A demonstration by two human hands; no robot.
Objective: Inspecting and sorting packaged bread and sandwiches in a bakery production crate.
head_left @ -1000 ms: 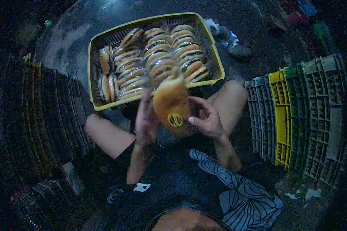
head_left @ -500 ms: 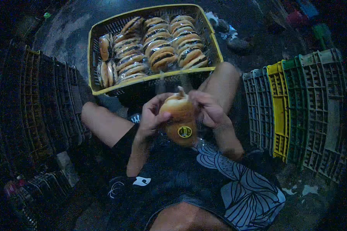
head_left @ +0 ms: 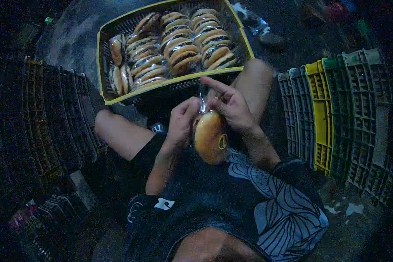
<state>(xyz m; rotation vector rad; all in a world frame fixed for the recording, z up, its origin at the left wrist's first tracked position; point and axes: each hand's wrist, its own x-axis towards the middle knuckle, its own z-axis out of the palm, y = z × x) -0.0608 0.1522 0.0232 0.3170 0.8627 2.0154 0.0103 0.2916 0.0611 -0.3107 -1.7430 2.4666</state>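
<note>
Fingers of the left hand, in the head view, pinch the clear bag's neck above a round bun. Right hand bends in, index outstretched, its grip unclear. The bun sits between lap and yellow-rimmed crate.

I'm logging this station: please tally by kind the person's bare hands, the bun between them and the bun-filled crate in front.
Bare hands (left hand, right hand): 2
Golden-brown rounded bun in clear plastic: 1
Yellow-rimmed dark plastic crate, its overlapping buns left uncounted: 1
Total: 4
</note>
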